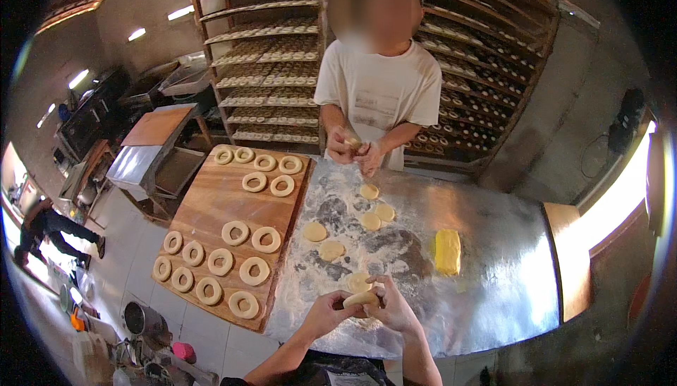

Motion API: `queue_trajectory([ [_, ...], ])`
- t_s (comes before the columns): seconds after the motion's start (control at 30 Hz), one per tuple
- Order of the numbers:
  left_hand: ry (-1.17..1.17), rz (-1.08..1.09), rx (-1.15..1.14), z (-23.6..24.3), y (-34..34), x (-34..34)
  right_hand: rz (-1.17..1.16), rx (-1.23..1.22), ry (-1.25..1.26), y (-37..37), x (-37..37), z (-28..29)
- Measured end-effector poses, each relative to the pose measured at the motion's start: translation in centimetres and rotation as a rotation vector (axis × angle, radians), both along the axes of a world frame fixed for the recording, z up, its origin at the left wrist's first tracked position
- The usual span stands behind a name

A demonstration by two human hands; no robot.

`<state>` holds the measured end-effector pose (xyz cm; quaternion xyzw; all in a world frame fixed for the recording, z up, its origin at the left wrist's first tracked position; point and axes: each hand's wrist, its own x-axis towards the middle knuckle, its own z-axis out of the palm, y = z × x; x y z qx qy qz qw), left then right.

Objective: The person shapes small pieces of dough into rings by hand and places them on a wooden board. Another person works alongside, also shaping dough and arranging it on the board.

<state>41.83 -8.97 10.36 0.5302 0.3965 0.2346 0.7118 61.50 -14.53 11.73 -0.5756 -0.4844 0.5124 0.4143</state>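
Between my left hand (329,315) and my right hand (390,306) is a round piece of dough (361,299), gripped by the fingers of both at the near edge of the metal table (486,308). Whether it has a hole cannot be made out. Just beyond it lies a flat dough disc (358,282) on the floured metal. Farther off rest several more discs, among them one dough disc (331,250) and another dough disc (314,231). To the left, a wooden board (211,209) carries rows of dough rings (254,271).
Across the table a co-worker (377,97) in a white shirt holds a dough piece. A yellow block (447,252) sits to the right. Behind stand tall racks (323,54) of trayed dough. At lower left are a metal pot (143,319) and other containers on the floor.
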Motion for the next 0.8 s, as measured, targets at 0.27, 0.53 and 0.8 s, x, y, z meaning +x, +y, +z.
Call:
queue_trajectory([
  [0.27,0.295,0.271,0.847,-0.6,-0.2,-0.3,-0.087,0.184,-0.178,4.3,-4.3,-4.2],
  [0.53,-0.339,0.35,0.049,-2.8,2.4,-6.1,-0.03,-0.145,0.777,7.0,-6.9,-4.4],
  [0.8,0.274,0.545,0.707,-2.0,7.8,-13.7,0.159,0.19,0.294,13.7,-18.5,-3.7],
])
